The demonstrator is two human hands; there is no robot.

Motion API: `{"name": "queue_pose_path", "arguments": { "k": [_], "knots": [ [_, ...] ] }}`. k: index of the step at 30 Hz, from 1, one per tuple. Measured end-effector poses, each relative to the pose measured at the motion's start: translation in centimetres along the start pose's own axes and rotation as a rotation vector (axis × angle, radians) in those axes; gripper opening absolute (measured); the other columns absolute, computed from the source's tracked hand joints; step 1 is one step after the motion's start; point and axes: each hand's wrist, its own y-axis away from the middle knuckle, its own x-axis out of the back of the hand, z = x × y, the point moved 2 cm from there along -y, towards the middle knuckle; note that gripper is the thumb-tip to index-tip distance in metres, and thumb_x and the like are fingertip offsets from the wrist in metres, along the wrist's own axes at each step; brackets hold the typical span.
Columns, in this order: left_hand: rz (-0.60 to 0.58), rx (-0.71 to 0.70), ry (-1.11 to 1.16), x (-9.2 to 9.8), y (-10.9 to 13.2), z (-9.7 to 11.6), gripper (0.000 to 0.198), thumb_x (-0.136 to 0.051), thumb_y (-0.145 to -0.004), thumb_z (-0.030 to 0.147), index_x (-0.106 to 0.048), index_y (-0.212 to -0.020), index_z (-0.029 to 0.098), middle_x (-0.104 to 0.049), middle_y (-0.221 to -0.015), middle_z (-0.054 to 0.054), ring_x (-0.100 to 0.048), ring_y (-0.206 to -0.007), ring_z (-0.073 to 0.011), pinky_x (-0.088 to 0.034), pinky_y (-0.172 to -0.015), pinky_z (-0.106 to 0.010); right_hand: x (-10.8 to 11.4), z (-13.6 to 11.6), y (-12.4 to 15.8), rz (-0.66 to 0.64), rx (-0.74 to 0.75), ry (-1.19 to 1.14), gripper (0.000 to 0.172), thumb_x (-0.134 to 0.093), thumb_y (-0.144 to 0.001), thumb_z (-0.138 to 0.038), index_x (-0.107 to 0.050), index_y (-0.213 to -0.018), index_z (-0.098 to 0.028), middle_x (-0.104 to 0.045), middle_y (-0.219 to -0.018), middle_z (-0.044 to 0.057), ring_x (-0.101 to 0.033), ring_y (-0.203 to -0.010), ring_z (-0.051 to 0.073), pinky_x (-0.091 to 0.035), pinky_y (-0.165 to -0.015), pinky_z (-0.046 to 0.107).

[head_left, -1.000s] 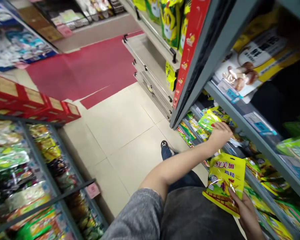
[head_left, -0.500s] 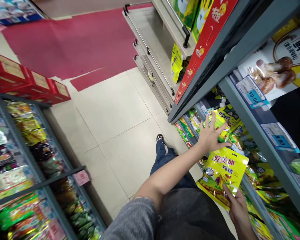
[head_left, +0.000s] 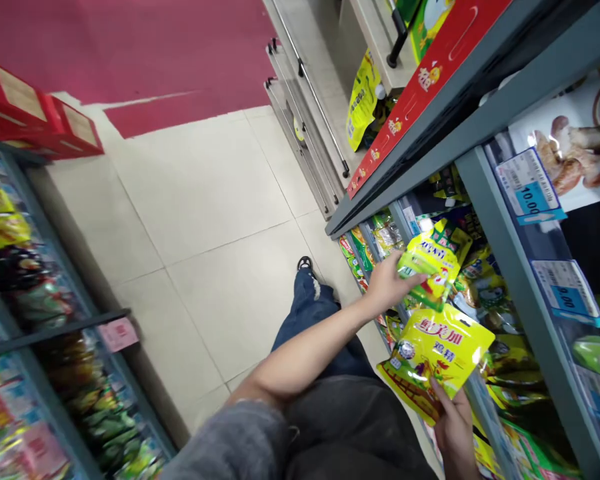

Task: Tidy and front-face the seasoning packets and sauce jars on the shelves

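My left hand (head_left: 386, 283) reaches across to the shelf on the right and is closed on a small yellow-and-green seasoning packet (head_left: 433, 257), thumb on its printed front. Lower down, my right hand (head_left: 453, 423) grips the bottom edge of a larger yellow chicken bouillon bag (head_left: 443, 347) with a hang hole at its top. The bag's front faces up towards me. It is just below the small packet, in front of the shelf. The fingers of both hands are partly hidden behind the packages.
Price tags (head_left: 530, 187) line the grey shelf edge (head_left: 517, 233) on the right. More packets (head_left: 510, 357) lie on the lower shelf. A railed rack (head_left: 305, 127) stands ahead. Shelves of packets (head_left: 93, 400) and red boxes (head_left: 25, 110) are on the left, across the tiled floor (head_left: 210, 193).
My left hand, spread over the shelf packets before, has closed on the small packet and raised it. My right hand still holds the larger bag. The view has shifted right.
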Motion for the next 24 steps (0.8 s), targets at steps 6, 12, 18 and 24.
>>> {"name": "queue_pose_path", "arguments": {
  "k": [6,12,18,24],
  "knots": [
    [-0.16,0.098,0.432,4.2,6.8,-4.6,0.044,-0.076,-0.073,0.04,-0.059,-0.103,0.013,-0.066,-0.102,-0.008,-0.062,-0.095,-0.023,-0.05,-0.085,-0.033,-1.3,1.5,-1.3,-0.003,-0.002,0.119,0.07,-0.084,-0.053,-0.031,-0.064,-0.12,-0.024,-0.072,-0.1,0.005,-0.068,-0.092,0.03,-0.056,-0.08,0.04],
    [-0.307,0.178,0.473,5.2,10.6,-7.2,0.047,-0.071,-0.077,0.04,-0.06,-0.115,0.015,-0.06,-0.119,-0.012,-0.057,-0.112,-0.0263,-0.044,-0.101,-0.039,-4.6,1.4,-1.8,-0.078,-0.018,0.039,0.062,-0.076,-0.055,-0.026,-0.063,-0.115,-0.028,-0.069,-0.109,0.002,-0.066,-0.095,0.025,-0.054,-0.082,0.036],
    [-0.361,-0.022,0.112,4.0,11.5,-4.8,0.052,-0.065,-0.083,0.039,-0.052,-0.127,0.014,-0.05,-0.133,-0.016,-0.047,-0.126,-0.0277,-0.036,-0.11,-0.041,-5.1,-1.8,-2.0,0.042,0.106,-0.081,0.045,-0.079,-0.054,-0.036,-0.063,-0.094,-0.026,-0.07,-0.102,0.0,-0.065,-0.094,0.023,-0.054,-0.083,0.037],
    [-0.312,0.156,0.479,2.2,9.8,-1.4,0.097,-0.08,-0.07,0.034,-0.023,-0.146,0.02,-0.059,-0.126,-0.014,-0.06,-0.112,-0.0248,-0.047,-0.1,-0.039,-7.3,-5.2,-0.7,-0.16,0.26,-0.003,0.057,-0.074,-0.074,-0.049,-0.056,-0.122,-0.024,-0.064,-0.12,0.007,-0.062,-0.107,0.027,-0.052,-0.088,0.039]
  ]
}}
